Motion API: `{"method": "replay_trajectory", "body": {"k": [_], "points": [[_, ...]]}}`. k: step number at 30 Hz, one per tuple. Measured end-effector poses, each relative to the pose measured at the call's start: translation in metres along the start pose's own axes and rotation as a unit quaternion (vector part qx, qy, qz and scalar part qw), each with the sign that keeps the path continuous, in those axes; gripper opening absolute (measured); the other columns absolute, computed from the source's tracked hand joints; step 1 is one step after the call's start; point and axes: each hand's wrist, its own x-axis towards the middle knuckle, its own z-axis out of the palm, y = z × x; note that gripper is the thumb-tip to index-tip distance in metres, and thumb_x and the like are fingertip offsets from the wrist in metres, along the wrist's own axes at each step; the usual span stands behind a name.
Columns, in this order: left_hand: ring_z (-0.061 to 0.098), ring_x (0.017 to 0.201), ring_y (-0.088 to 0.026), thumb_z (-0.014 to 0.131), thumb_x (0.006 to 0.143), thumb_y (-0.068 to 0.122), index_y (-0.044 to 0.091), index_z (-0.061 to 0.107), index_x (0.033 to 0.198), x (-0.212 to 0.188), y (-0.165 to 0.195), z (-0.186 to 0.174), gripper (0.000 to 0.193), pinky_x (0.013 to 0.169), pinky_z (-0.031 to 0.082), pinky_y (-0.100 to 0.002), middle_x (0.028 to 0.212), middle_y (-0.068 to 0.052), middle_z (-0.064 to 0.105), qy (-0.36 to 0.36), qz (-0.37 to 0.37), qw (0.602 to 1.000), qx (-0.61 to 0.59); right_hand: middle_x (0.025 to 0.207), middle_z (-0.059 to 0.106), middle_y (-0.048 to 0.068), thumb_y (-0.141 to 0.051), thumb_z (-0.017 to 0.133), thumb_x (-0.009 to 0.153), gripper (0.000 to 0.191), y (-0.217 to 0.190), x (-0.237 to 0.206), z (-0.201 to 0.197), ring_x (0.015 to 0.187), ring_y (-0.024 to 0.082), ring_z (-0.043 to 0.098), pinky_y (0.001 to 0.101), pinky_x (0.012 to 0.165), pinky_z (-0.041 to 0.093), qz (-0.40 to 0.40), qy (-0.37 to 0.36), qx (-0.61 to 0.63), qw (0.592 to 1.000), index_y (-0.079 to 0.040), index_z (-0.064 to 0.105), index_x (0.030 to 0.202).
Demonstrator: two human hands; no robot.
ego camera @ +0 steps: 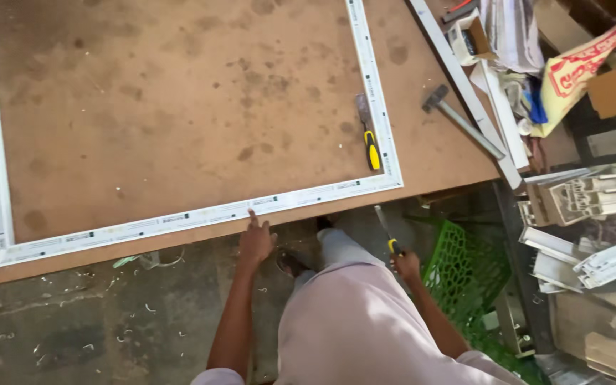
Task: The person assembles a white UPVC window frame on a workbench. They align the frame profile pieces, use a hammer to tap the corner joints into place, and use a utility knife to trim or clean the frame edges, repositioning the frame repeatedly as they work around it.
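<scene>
1. The left hand (256, 241) reaches forward at about 6 o'clock in the view, its forefinger stretched out and its tip touching the near rail of the white frame (201, 215). The other fingers are loosely curled, and the hand grips nothing.

2. The right hand (406, 264) sits at about 5 o'clock, fingers wrapped tight round the yellow-and-black handle of a chisel (386, 232). The blade points up and away, toward the edge of the board.

3. The white frame lies flat on a brown board (180, 107), which fills the view from 9 o'clock round to 1 o'clock. Its near rail runs slantwise from 8 o'clock to the corner near 3 o'clock of centre, and its right rail climbs from that corner toward 12 o'clock.

4. A second chisel (369, 135), also with a yellow-and-black handle, lies on the board just inside the right rail, near that corner.

5. A hammer (458, 117) rests on the board outside the frame, at about 2 o'clock, beside a long white strip (458, 71).

6. A green plastic crate (465, 267) stands on the floor just to the right of the right hand, at 4 o'clock.

7. Cut white profile pieces (593, 214) are heaped at 3 to 4 o'clock, well apart from both hands.

8. Pale shavings dot the dark floor (73, 321) at 7 o'clock.
</scene>
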Motion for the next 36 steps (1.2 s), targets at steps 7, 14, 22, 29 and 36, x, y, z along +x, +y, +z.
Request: {"method": "replay_trajectory", "body": {"k": [7,14,22,29,36], "points": [[0.066,0.110,-0.045,0.061,0.093,0.026,-0.001,0.072,0.108,0.025,0.080,0.022,0.034,0.089,0.056,-0.053,0.151,-0.047,0.033,0.060,-0.149,0.982,0.100,0.082,0.069,0.024,-0.034,0.079,0.087,0.040,-0.048,0.025,-0.045,0.071,0.038,0.068,0.0478,0.065,0.053,-0.216,0.093,-0.194,0.952,0.001,0.065,0.100],[0.066,0.101,-0.037,0.067,0.090,0.037,0.002,0.072,0.105,0.122,0.265,0.017,0.038,0.082,0.056,-0.052,0.098,-0.019,0.073,0.130,-0.016,0.991,-0.040,0.095,0.072,0.021,-0.040,0.076,0.088,0.040,-0.109,0.139,-0.121,0.089,0.043,0.069,0.0532,0.077,0.053,-0.241,0.111,-0.211,0.941,-0.005,0.066,0.107],[0.064,0.102,-0.036,0.075,0.082,0.039,0.008,0.071,0.104,0.214,0.424,0.026,0.038,0.081,0.052,-0.053,0.103,-0.016,0.068,0.198,-0.126,0.968,-0.088,0.111,0.064,0.019,-0.027,0.073,0.085,0.035,-0.171,0.265,-0.235,0.108,0.041,0.059,0.0526,0.092,0.049,-0.390,0.099,-0.338,0.851,-0.004,0.066,0.111],[0.060,0.112,-0.037,0.073,0.088,0.029,0.007,0.060,0.114,0.208,0.366,0.022,0.036,0.089,0.050,-0.050,0.116,-0.018,0.065,0.325,-0.290,0.894,-0.108,0.114,0.061,0.017,-0.031,0.074,0.084,0.038,-0.189,0.287,-0.221,0.108,0.039,0.058,0.0542,0.089,0.045,-0.479,0.102,-0.423,0.763,-0.005,0.066,0.111],[0.057,0.120,-0.032,0.061,0.109,0.032,0.010,0.059,0.119,0.207,0.389,0.035,0.025,0.102,0.047,-0.051,0.120,-0.013,0.063,0.119,-0.195,0.973,-0.005,0.116,0.061,0.014,-0.026,0.071,0.088,0.033,-0.191,0.309,-0.214,0.111,0.037,0.057,0.0518,0.087,0.044,-0.501,0.084,-0.366,0.780,-0.007,0.065,0.114]]}}
